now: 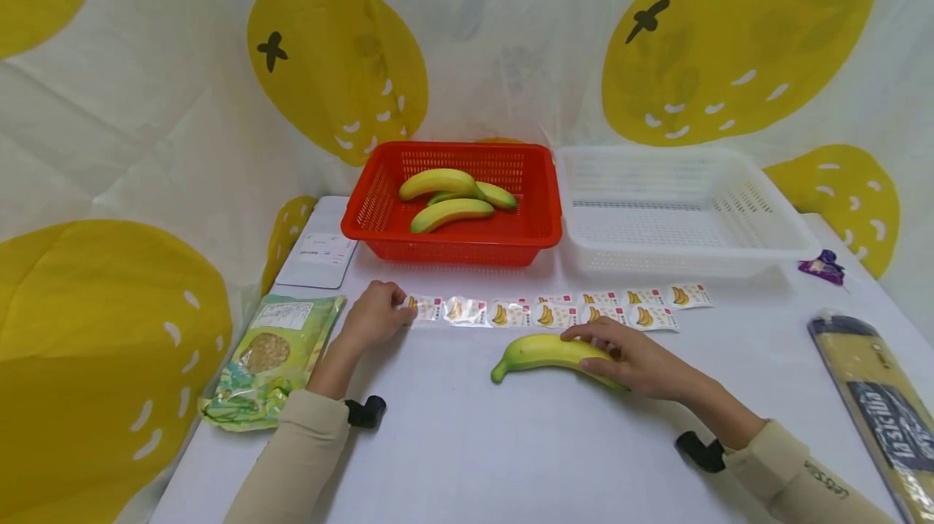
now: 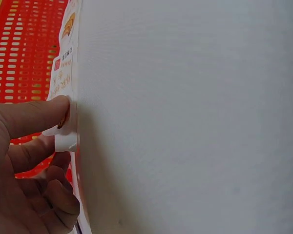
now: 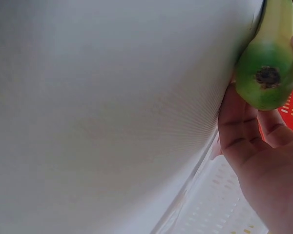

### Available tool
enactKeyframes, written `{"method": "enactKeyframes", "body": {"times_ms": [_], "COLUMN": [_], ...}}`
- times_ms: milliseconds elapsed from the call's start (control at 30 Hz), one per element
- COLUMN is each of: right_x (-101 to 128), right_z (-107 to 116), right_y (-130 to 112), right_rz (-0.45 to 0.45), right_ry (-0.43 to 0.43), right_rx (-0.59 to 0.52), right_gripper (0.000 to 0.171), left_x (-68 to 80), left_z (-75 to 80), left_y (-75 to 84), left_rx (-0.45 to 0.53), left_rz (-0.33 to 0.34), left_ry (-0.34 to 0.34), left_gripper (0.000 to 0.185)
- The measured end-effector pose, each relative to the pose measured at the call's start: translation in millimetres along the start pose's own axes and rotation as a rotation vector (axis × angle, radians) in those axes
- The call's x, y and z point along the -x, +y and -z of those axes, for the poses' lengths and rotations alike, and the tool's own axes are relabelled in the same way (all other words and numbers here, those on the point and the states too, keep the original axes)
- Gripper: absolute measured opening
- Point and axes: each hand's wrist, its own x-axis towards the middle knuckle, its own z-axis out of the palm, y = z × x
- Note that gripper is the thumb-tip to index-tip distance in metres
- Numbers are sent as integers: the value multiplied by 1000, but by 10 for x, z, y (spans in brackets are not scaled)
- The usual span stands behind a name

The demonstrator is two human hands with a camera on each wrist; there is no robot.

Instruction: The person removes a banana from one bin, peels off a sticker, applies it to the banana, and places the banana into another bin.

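My left hand [image 1: 375, 315] pinches the left end of a strip of banana stickers [image 1: 509, 314] between thumb and forefinger. In the left wrist view the thumb lies over a white sticker [image 2: 63, 85], whose edge stands off the table. A yellow banana [image 1: 543, 351] with a green stem lies on the white table in front of the strip. Around its right end my right hand [image 1: 638, 358] curls its fingers and thumb. The right wrist view shows the banana's green tip [image 3: 266, 80] between them. A second row of stickers [image 1: 688, 295] lies partly behind the first.
A red basket [image 1: 452, 248] with several bananas [image 1: 452, 213] stands at the back, beside a white basket [image 1: 686, 256]. A green food bag [image 1: 273, 362] and a white card [image 1: 319, 252] lie left. At right are a pasta pack [image 1: 876, 394] and a purple wrapper [image 1: 824, 267].
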Motion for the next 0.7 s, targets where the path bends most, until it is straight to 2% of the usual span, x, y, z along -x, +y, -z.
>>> {"method": "enactKeyframes", "body": {"times_ms": [300, 433, 600, 700], "right_x": [-1, 0, 8, 17], "right_z": [-4, -8, 12, 62], "right_y": [4, 10, -3, -45], "right_rz": [3, 4, -18, -36], "right_ry": [2, 6, 17, 30], "right_rx": [-6, -11, -4, 4], "right_gripper": [36, 36, 42, 48], "left_x": [2, -8, -13, -1], "left_z": [38, 69, 94, 100], "left_y": [18, 16, 26, 63], "left_rx": [80, 182, 346, 403], "left_rz": [25, 11, -51, -74], "left_ry": [11, 9, 24, 35], "left_gripper": [28, 32, 32, 31]}}
